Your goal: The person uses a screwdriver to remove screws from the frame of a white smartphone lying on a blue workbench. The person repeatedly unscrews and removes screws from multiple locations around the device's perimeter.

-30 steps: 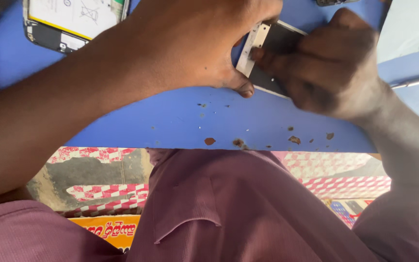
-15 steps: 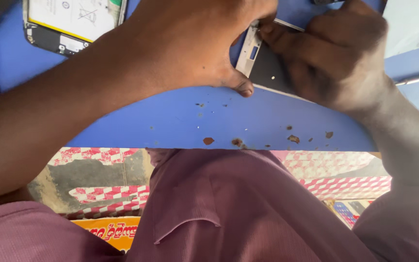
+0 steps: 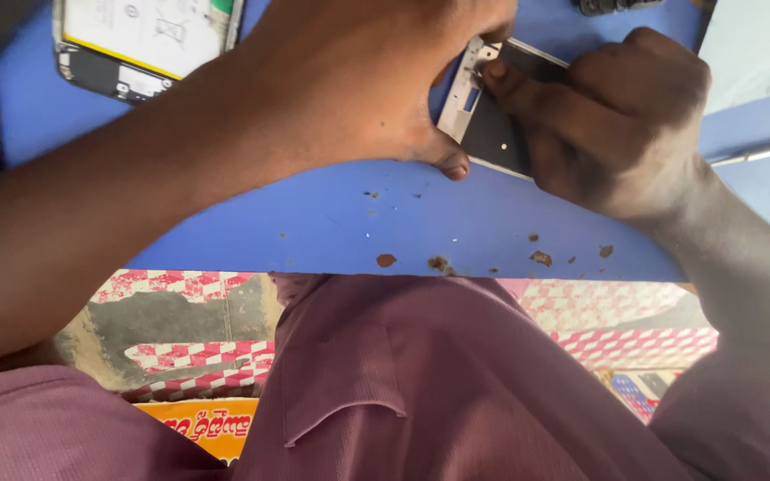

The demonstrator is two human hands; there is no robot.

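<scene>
- The left hand (image 3: 349, 89) lies curled over the upper edge of the dark, flat, rectangular phone frame with a pale metal end strip (image 3: 483, 125), thumb tip planted on the blue work surface (image 3: 314, 223) just beside the frame's lower corner; it steadies the part.
- The right hand (image 3: 617, 125) is closed around the frame's right side, one fingertip pressed against the pale strip at the top end.
- The frame rests on the blue surface near its far edge, between both hands and partly hidden by them.
- Step in hand, as judged: working a component or seam at the frame's end strip while holding it flat.
- Next move calls for steady downward hold and fine fingertip force at the strip.
- An opened phone body with a white battery (image 3: 149, 36) lies well apart at the upper left; brown crumbs (image 3: 438, 263) dot the near edge.
</scene>
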